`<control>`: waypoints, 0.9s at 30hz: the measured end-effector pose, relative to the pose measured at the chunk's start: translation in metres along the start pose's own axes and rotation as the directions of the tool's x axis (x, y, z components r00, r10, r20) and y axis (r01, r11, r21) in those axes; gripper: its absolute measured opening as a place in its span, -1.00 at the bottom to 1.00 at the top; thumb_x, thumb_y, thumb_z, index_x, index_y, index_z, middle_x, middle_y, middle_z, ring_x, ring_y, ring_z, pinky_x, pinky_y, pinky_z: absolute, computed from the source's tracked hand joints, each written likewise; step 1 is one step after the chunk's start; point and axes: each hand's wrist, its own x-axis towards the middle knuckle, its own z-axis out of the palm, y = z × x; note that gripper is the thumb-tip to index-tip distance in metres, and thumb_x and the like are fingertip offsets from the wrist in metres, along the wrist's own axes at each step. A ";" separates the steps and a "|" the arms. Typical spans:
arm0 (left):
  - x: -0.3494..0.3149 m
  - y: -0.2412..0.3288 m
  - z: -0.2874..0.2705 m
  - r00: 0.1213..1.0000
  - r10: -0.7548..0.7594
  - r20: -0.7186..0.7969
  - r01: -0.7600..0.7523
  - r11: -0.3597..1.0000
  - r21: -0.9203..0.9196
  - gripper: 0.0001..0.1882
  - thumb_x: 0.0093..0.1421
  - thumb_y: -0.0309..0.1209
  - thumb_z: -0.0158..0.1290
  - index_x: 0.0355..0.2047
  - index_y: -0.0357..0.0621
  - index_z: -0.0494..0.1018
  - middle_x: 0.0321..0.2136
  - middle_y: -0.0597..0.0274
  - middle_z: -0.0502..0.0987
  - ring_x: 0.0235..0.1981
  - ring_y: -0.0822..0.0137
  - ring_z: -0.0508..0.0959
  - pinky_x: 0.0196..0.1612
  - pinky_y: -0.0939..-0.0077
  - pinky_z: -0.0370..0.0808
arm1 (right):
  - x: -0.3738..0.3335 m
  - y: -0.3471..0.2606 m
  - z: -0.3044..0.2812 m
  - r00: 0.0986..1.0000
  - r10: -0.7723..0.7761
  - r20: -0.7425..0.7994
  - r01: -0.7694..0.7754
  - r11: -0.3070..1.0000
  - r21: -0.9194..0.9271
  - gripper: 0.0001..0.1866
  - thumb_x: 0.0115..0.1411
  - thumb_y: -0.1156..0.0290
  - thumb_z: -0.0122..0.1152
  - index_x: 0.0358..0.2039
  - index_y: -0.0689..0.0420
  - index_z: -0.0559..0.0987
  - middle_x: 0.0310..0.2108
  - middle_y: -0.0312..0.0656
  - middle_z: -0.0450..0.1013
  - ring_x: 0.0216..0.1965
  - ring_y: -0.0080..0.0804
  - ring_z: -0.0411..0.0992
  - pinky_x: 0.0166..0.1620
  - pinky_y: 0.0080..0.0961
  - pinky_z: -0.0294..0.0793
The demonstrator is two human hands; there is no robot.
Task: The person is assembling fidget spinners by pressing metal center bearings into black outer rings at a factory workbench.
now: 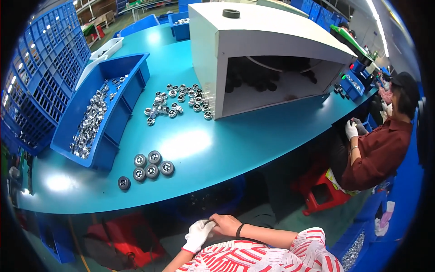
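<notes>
Close in front of my body, below the table's front edge, my left hand (198, 236) wears a white glove and my right hand (226, 225) is bare, with a dark band at the wrist. Their fingers meet and are closed around a small dark piece, mostly hidden by the fingers; I cannot make out its kind. On the table ahead lie several small black wheels (152, 170) with silver hubs, and one wheel (123, 182) sits a little apart to the left. Farther back is a loose cluster of shiny chrome hubs (174, 108).
A blue bin (115, 136) of chrome parts stands left on the teal table (204, 158), near blue crates (50, 68). A white open-fronted box (206, 54) holds dark pieces, with a black ring (231, 13) on top. At right a co-worker (380, 149) sits beside a red stool (319, 192).
</notes>
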 end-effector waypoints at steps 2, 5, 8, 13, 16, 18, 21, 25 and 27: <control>0.002 -0.006 -0.004 0.999 -0.005 0.042 0.008 0.997 -0.079 -0.70 0.20 -0.34 0.02 -0.19 -0.36 0.47 -0.45 0.23 0.56 -0.49 0.49 0.52 -0.38 0.67 0.47 | 0.001 0.001 0.002 0.994 0.017 -0.106 -0.006 0.994 0.106 -0.65 0.04 0.39 0.14 -0.14 0.22 0.46 -0.34 0.02 0.51 -0.30 -0.06 0.50 -0.20 -0.31 0.49; 0.005 -0.011 -0.007 0.997 0.036 0.062 -0.031 0.997 -0.066 -0.70 0.17 -0.36 0.06 -0.20 -0.37 0.48 -0.46 0.20 0.56 -0.50 0.48 0.52 -0.37 0.66 0.47 | 0.000 -0.007 -0.006 1.000 0.010 0.010 -0.011 0.993 0.116 -0.62 0.07 0.37 0.15 -0.09 0.19 0.42 -0.25 0.06 0.49 -0.22 -0.01 0.48 -0.18 -0.26 0.48; 0.000 0.003 -0.005 0.995 0.092 -0.049 -0.092 0.996 0.005 -0.71 0.14 -0.38 0.10 -0.22 -0.39 0.48 -0.47 0.18 0.56 -0.49 0.48 0.53 -0.38 0.66 0.47 | 0.002 -0.007 -0.004 0.998 -0.047 -0.037 0.050 0.994 0.093 -0.63 0.07 0.36 0.18 -0.09 0.17 0.43 -0.23 0.05 0.49 -0.19 -0.03 0.47 -0.16 -0.27 0.48; 0.010 -0.013 -0.002 0.967 0.184 -0.174 -0.154 0.972 0.176 -0.72 0.13 -0.43 0.11 -0.22 -0.42 0.48 -0.45 0.16 0.57 -0.48 0.46 0.55 -0.39 0.66 0.48 | 0.008 0.001 0.000 0.999 -0.053 -0.009 0.053 0.999 -0.001 -0.61 0.10 0.31 0.18 -0.06 0.16 0.43 -0.17 0.03 0.47 -0.18 -0.02 0.47 -0.13 -0.28 0.48; 0.012 -0.009 -0.008 1.000 0.016 0.002 -0.014 0.953 -0.304 -0.72 0.15 -0.45 0.08 -0.20 -0.44 0.45 -0.37 0.11 0.55 -0.45 0.43 0.57 -0.36 0.69 0.52 | 0.006 -0.001 0.001 0.995 -0.080 -0.062 0.082 0.996 0.033 -0.59 0.10 0.31 0.19 -0.05 0.16 0.43 -0.14 0.02 0.46 -0.15 -0.03 0.45 -0.11 -0.29 0.47; 0.008 -0.009 -0.011 0.999 0.027 0.039 -0.011 0.928 -0.372 -0.74 0.16 -0.46 0.07 -0.19 -0.41 0.44 -0.35 0.12 0.54 -0.43 0.43 0.57 -0.35 0.68 0.53 | 0.003 -0.005 -0.001 0.996 -0.060 -0.072 0.064 0.996 0.062 -0.58 0.09 0.31 0.19 -0.03 0.17 0.43 -0.17 0.01 0.46 -0.17 -0.08 0.46 -0.12 -0.33 0.46; 0.009 -0.011 -0.011 0.990 0.136 0.033 -0.101 0.858 -0.504 -0.72 0.13 -0.54 0.08 -0.14 -0.39 0.41 -0.32 0.15 0.53 -0.38 0.39 0.56 -0.31 0.62 0.56 | 0.003 -0.005 -0.006 0.987 -0.067 -0.143 0.082 0.991 0.105 -0.61 0.08 0.34 0.20 -0.07 0.17 0.46 -0.37 -0.06 0.46 -0.34 -0.16 0.46 -0.26 -0.37 0.45; 0.016 -0.028 -0.012 0.963 0.264 -0.048 -0.266 0.963 -0.049 -0.62 0.09 -0.59 0.08 -0.05 -0.41 0.36 -0.32 0.14 0.52 -0.39 0.41 0.54 -0.33 0.60 0.54 | 0.002 -0.008 -0.002 0.989 -0.088 -0.119 0.091 0.996 0.020 -0.61 0.06 0.31 0.24 -0.12 0.20 0.46 -0.36 -0.02 0.48 -0.33 -0.11 0.48 -0.27 -0.33 0.46; 0.019 -0.034 -0.007 0.950 0.295 -0.096 -0.297 0.955 -0.003 -0.59 0.08 -0.59 0.09 -0.03 -0.40 0.35 -0.32 0.13 0.52 -0.40 0.42 0.53 -0.35 0.60 0.53 | 0.002 -0.008 -0.002 0.987 -0.118 -0.107 0.119 0.993 -0.001 -0.62 0.00 0.31 0.27 -0.18 0.20 0.45 -0.29 0.05 0.48 -0.24 -0.01 0.46 -0.20 -0.23 0.46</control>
